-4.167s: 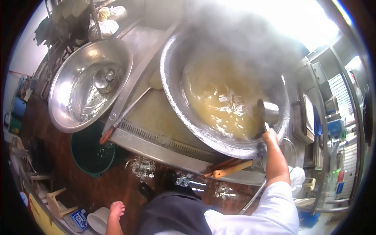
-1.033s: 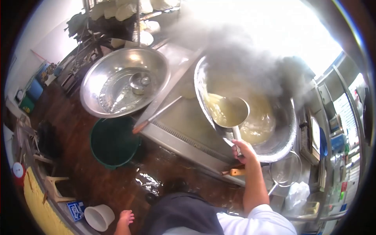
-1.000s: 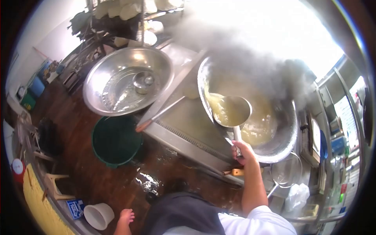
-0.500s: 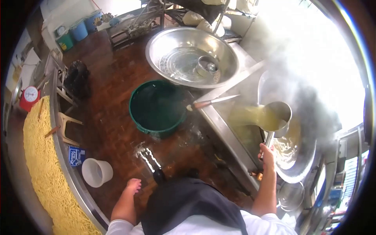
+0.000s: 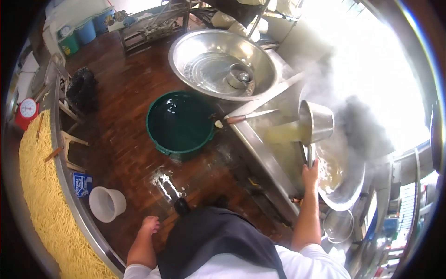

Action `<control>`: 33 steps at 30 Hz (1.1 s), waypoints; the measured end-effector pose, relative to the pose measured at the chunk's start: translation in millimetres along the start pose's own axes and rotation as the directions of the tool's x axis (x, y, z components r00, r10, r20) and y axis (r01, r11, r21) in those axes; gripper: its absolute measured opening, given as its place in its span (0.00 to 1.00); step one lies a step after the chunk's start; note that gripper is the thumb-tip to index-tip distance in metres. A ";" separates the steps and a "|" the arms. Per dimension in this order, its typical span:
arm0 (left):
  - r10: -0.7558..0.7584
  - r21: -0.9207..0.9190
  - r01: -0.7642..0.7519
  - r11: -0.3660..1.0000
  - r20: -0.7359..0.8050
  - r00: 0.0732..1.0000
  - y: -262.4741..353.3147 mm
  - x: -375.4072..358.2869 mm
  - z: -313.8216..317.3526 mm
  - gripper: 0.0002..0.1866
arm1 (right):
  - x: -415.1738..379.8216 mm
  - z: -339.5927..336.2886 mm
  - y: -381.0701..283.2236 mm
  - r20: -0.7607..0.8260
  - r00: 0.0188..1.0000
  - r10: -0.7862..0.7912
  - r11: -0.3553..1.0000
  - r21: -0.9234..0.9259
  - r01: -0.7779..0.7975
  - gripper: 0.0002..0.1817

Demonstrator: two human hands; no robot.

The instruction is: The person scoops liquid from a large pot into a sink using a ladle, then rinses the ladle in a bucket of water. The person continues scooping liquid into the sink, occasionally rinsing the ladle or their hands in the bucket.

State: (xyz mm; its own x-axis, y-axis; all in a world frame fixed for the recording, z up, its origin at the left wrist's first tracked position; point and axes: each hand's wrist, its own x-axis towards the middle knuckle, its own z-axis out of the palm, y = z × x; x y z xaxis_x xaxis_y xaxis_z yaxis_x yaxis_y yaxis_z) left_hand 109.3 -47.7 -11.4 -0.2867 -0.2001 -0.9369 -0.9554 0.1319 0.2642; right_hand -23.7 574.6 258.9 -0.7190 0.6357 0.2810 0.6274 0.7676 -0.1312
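Note:
My right hand grips the handle of a metal dipper, which is tipped on its side with its mouth to the left. Cloudy yellow liquid streams from it over the steel counter. Just right of and below the dipper is a large steaming wok with bubbling liquid inside. My left hand hangs low over the floor with its fingers curled in, and nothing shows in it. A knife with a brown handle lies by the counter's edge.
A green tub stands on the wet brown floor, below a wide steel basin holding a small metal pot. Yellow noodles cover the left table, near a white bucket. Steam blurs the upper right.
The dipper has tipped further over, its mouth turning to the left, and the stream has thinned. My left hand stays low with curled fingers. The whole view has shifted slightly.

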 end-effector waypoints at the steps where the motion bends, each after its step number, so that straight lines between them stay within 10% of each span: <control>1: 0.017 -0.008 -0.017 1.000 0.034 0.999 6.6 -4.0 -1.3 0.17 | 1.0 -3.5 -4.6 0.052 0.998 0.043 0.998 -0.040 -0.041 0.30; 5: 0.067 -0.058 -0.062 0.996 0.084 0.994 24.7 -7.1 -9.9 0.19 | -13.5 -35.9 -58.4 0.051 0.995 0.090 0.995 -0.046 -0.088 0.32; 9: 0.066 -0.064 -0.062 0.996 0.070 0.995 20.0 2.5 -31.3 0.19 | -35.9 -38.7 -115.8 -0.151 0.987 -0.056 0.891 0.438 0.118 0.30; 15: 0.038 -0.111 -0.042 0.993 -0.037 0.999 -10.6 11.6 -69.8 0.13 | -69.5 -49.3 -257.5 0.335 0.792 -0.511 0.374 0.916 -0.147 0.12; 21: -0.137 -0.286 0.096 0.953 -0.125 0.983 -51.0 -17.7 -71.2 0.09 | -100.2 46.6 -360.7 0.756 0.219 -0.616 0.703 0.654 -0.280 0.14; 27: -0.066 -0.391 -0.027 0.920 -0.221 0.973 -142.6 -76.1 -47.4 0.09 | -97.4 260.0 -396.4 0.596 0.470 -0.651 0.751 0.413 0.515 0.15; 28: 0.031 -0.335 -0.104 0.936 -0.217 0.976 -176.5 -69.3 -46.6 0.09 | -100.0 269.1 -400.8 0.609 0.466 -0.642 0.759 0.415 0.502 0.15; 30: -0.402 -0.611 0.223 0.760 -0.170 0.900 -141.8 -109.1 -33.3 0.11 | -93.1 281.6 -406.9 0.724 0.510 -0.464 0.870 0.265 0.415 0.15; 33: -0.424 -0.617 0.310 0.724 -0.043 0.905 -185.2 -103.2 -11.1 0.16 | -106.1 332.6 -399.7 0.803 0.376 -0.462 0.858 0.298 0.418 0.26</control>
State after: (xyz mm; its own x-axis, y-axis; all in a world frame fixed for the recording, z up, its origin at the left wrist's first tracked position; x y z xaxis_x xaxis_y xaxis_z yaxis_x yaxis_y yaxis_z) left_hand 315.0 -62.3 38.9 0.1424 -0.2788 -0.9497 -0.8239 -0.5651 0.0424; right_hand -297.7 227.7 -34.7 -0.8007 -0.0496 -0.5970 0.1490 0.9488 -0.2787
